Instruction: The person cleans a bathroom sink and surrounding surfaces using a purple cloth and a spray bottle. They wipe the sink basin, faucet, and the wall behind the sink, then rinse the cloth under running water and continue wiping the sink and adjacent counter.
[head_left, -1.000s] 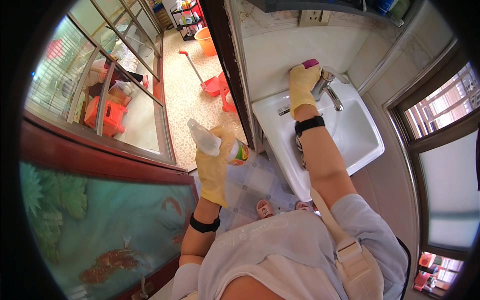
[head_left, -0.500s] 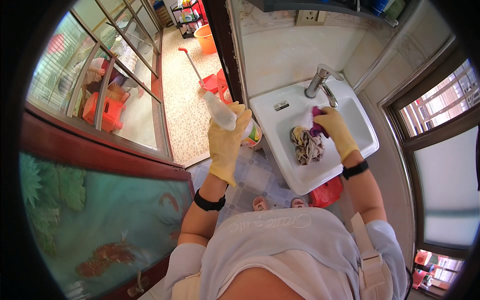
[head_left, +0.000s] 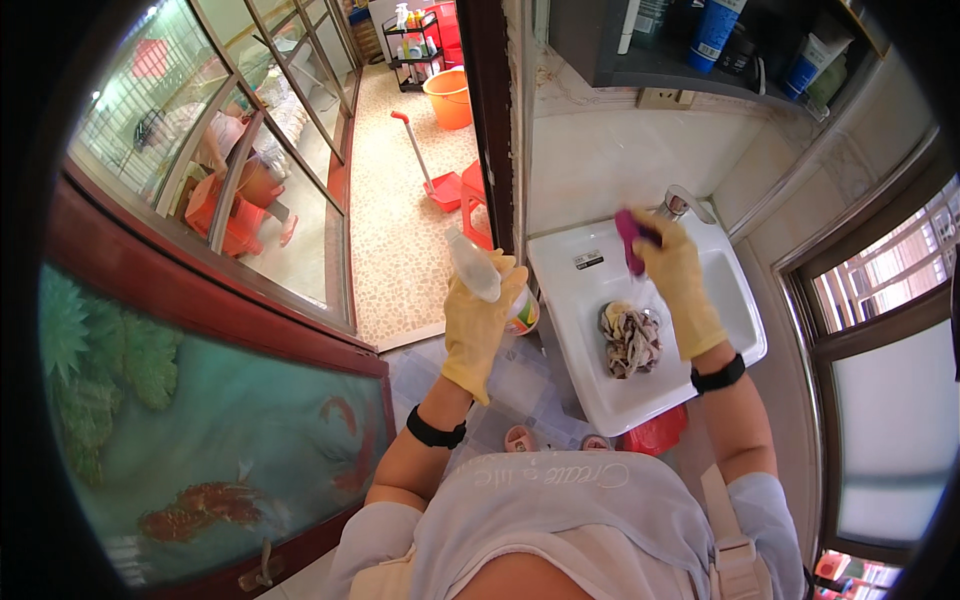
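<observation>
Both my hands wear yellow rubber gloves. My left hand (head_left: 480, 325) is closed around a labelled white bottle (head_left: 521, 315) with a cloudy translucent top (head_left: 474, 266), held left of the sink. My right hand (head_left: 680, 285) grips what looks like a purple scrubbing brush (head_left: 630, 235), slightly smeared by motion, over the back of the white sink (head_left: 600, 395). The chrome tap (head_left: 680, 203) stands just behind that hand, partly hidden by it. Beneath the hand, a crumpled wet patterned cloth (head_left: 631, 340) lies in the basin.
A dark shelf (head_left: 690, 80) with tubes and bottles overhangs the sink. A red plastic item (head_left: 655, 432) is below it. To the left is a glass-panelled door (head_left: 230, 420). Beyond the doorway are a dustpan (head_left: 443, 192), an orange bucket (head_left: 448, 100) and a seated person (head_left: 225, 145).
My right hand has lifted the purple brush off the cloth and toward the tap. The left hand still holds the bottle. The view has shifted, showing more of the shelf.
</observation>
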